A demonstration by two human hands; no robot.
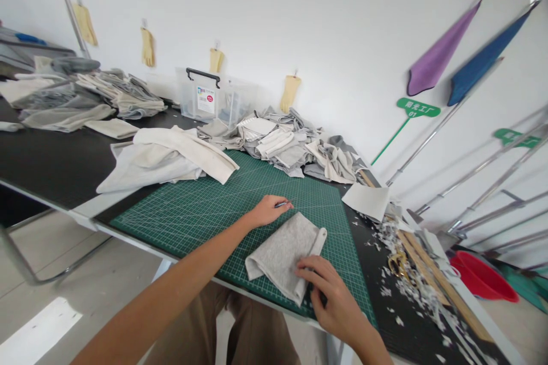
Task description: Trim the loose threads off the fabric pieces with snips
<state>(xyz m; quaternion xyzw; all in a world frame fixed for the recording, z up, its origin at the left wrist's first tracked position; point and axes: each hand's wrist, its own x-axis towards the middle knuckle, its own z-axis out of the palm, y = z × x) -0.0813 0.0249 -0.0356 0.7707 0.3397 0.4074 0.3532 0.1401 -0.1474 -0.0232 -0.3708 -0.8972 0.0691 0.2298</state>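
Observation:
A folded piece of light grey fabric (285, 251) lies on the green cutting mat (192, 211) near its front edge, one side turned over into a narrow rolled strip. Just beyond the fabric, my left hand (270, 209) is closed around a small dark tool (281, 204), most of which is hidden by the fingers. My right hand (327, 291) rests at the right side of the fabric, fingers apart and bent, fingertips touching the rolled strip.
White cloth (162, 154) lies at the mat's left; a heap of grey and white pieces (278, 140) is behind. A clear box (209, 100) stands farther back. Scraps, gold scissors (398, 265) and wooden strips (445, 285) lie right. A red basin (483, 276) is beyond the table.

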